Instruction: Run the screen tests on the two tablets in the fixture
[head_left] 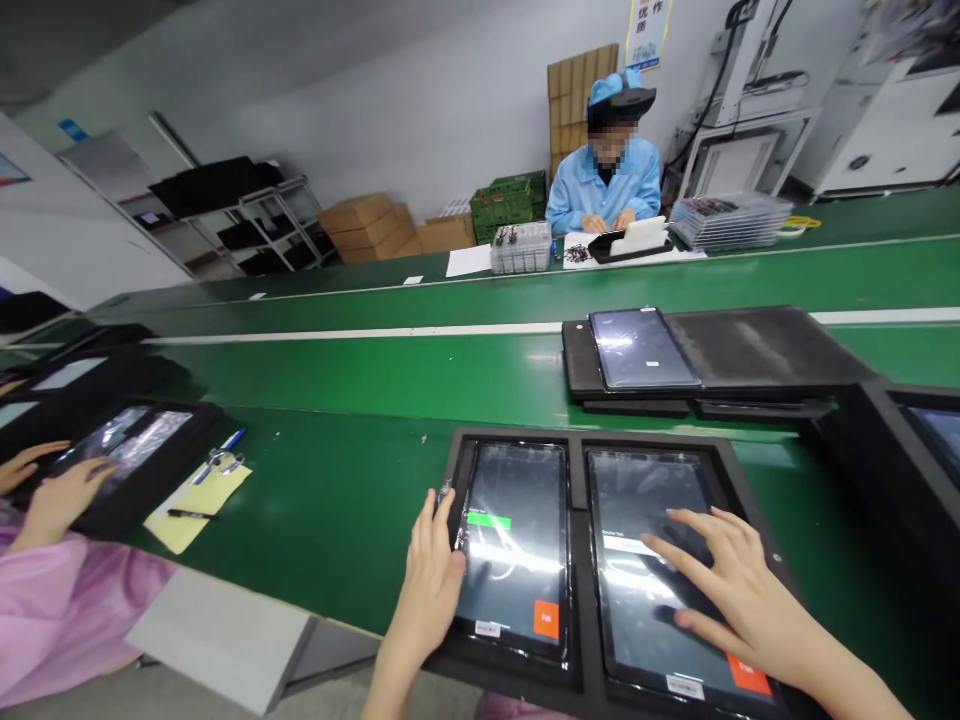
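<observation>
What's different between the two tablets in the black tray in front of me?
The left tablet shows a green bar; the right tablet shows a whitish one. Your left hand is at the left tablet's outer edge, while your right hand is over the right tablet's screen. Both show an orange-red block.

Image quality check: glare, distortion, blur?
Head view: bright glare bands cross the left tablet and right tablet; a dark patch below the right hand, shadow or reflection, can't tell. Head view: wide-angle stretch toward edges, co-worker's face pixelated, tablet label print unreadable.
</observation>
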